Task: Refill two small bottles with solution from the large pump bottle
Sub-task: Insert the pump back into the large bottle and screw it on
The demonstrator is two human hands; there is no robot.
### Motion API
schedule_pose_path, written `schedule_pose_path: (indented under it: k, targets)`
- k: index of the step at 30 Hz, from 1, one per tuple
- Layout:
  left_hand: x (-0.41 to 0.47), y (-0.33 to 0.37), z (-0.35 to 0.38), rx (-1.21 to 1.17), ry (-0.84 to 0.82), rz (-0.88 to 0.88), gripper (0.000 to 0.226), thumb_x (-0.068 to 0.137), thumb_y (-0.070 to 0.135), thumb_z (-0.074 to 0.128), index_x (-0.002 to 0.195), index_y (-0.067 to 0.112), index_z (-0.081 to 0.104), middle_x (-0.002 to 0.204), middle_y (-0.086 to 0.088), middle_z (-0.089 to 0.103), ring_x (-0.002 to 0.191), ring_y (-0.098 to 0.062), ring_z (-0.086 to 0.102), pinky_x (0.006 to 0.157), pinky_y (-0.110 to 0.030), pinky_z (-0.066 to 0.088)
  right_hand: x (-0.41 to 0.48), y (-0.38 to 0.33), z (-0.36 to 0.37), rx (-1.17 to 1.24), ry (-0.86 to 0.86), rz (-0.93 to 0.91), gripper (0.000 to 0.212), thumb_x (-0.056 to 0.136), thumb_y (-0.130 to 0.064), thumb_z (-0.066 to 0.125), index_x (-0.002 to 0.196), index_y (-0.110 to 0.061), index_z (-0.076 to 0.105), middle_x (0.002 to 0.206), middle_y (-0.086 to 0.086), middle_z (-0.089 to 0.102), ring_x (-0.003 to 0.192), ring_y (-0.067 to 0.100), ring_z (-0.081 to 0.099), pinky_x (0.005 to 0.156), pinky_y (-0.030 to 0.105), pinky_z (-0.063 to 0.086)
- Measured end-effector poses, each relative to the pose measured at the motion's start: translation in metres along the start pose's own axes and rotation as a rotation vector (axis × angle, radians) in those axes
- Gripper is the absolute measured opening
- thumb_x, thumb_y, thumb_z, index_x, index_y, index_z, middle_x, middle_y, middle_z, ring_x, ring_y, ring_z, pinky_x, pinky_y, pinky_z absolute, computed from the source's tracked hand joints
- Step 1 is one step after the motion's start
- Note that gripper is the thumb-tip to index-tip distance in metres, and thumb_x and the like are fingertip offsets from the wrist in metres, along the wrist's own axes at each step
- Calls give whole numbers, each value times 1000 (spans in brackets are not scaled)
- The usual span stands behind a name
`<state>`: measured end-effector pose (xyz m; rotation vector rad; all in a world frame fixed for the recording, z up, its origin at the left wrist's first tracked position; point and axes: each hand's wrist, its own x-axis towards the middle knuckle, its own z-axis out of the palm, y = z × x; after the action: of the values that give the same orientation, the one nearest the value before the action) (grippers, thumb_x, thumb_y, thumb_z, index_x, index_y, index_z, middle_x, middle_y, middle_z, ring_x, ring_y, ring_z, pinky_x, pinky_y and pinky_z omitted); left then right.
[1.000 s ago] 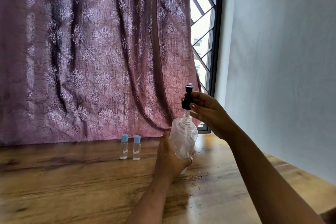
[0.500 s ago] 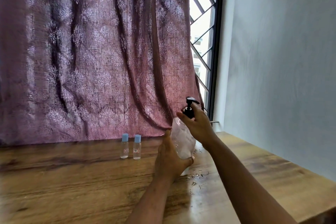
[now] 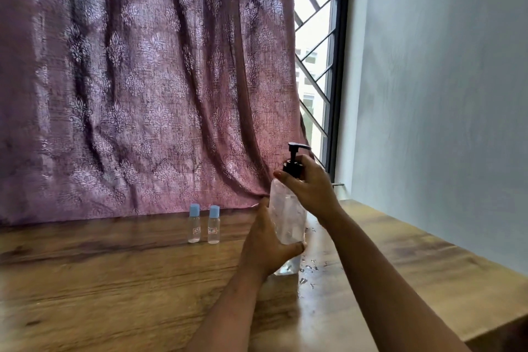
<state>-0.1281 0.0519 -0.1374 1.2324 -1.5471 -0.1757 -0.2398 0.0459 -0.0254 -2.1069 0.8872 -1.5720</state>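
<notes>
Lowers the pump head back onto the large pump bottle, lifted clear a second ago. Pinches its black collar with the right hand; wraps the left hand round the clear body, low over the table. Probably twisting the collar. Next: uncapping the two small bottles, standing capped by the curtain.

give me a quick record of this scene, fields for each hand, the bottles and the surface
left hand: grips the clear body of the large pump bottle
right hand: fingers curled round the black pump top at the neck
left small bottle: upright, blue cap on
right small bottle: upright, blue cap on, beside the other, apart from both hands
table: wooden, bright specks right of the large bottle
backdrop: purple curtain
</notes>
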Motion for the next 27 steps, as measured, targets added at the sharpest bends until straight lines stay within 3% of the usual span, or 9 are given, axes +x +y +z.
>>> schedule_pose_path:
  k: [3,5,8,11,14,17,21,23,27]
  targets:
    - [-1,4,1,119,3,-27,115,46,64,69,140,30,12,137,3,45,121,-20,48,88,-41,50,-3,0,11,-269,288,66,55,64,-55,77,98,-17,56,93,1,71,89,23,66,79,41,54]
    - [-2,5,2,157,0,-27,116,45,66,65,140,30,10,140,1,43,125,-21,46,89,-39,48,1,-2,14,-326,327,156,59,61,-56,78,97,-19,51,96,3,69,92,26,65,80,43,53]
    - [-2,7,3,163,15,-19,113,47,65,68,138,33,11,138,5,44,124,-19,47,88,-37,48,12,-4,12,-162,183,249,64,61,-44,83,107,-18,46,109,5,63,103,27,60,89,46,49]
    - [-2,6,3,140,30,-28,116,49,65,72,142,32,10,143,5,41,128,-18,45,93,-41,49,12,-7,9,17,69,128,60,64,-32,84,108,-31,44,117,0,55,107,22,55,95,44,46]
    - [-3,5,3,135,53,-38,117,51,65,72,141,37,4,148,2,36,132,-19,41,97,-37,47,4,-5,11,91,-89,-6,52,78,-17,72,122,-33,48,102,-5,57,92,10,55,88,37,48]
    - [-2,4,3,143,66,-48,118,53,62,75,143,36,3,149,1,33,132,-21,41,98,-37,46,1,-4,7,207,-112,-37,40,88,0,56,122,-19,55,81,-8,54,77,7,50,75,31,42]
    - [-1,3,0,119,76,-87,118,51,59,76,143,28,10,142,0,40,126,-22,46,93,-45,50,0,-5,-4,107,-17,-77,31,88,7,54,112,-8,65,100,5,70,92,11,65,88,25,50]
    - [-1,4,0,146,47,-76,119,50,59,76,143,27,8,143,-1,39,128,-23,44,94,-45,49,2,-8,-12,80,60,-87,26,82,12,57,101,-2,69,93,7,72,80,1,66,79,16,52]
    - [-1,10,3,183,0,-61,120,50,62,74,144,26,7,146,-1,38,130,-23,42,96,-45,47,8,-7,-32,215,-112,56,27,79,12,59,98,-6,64,88,5,66,77,9,61,71,19,50]
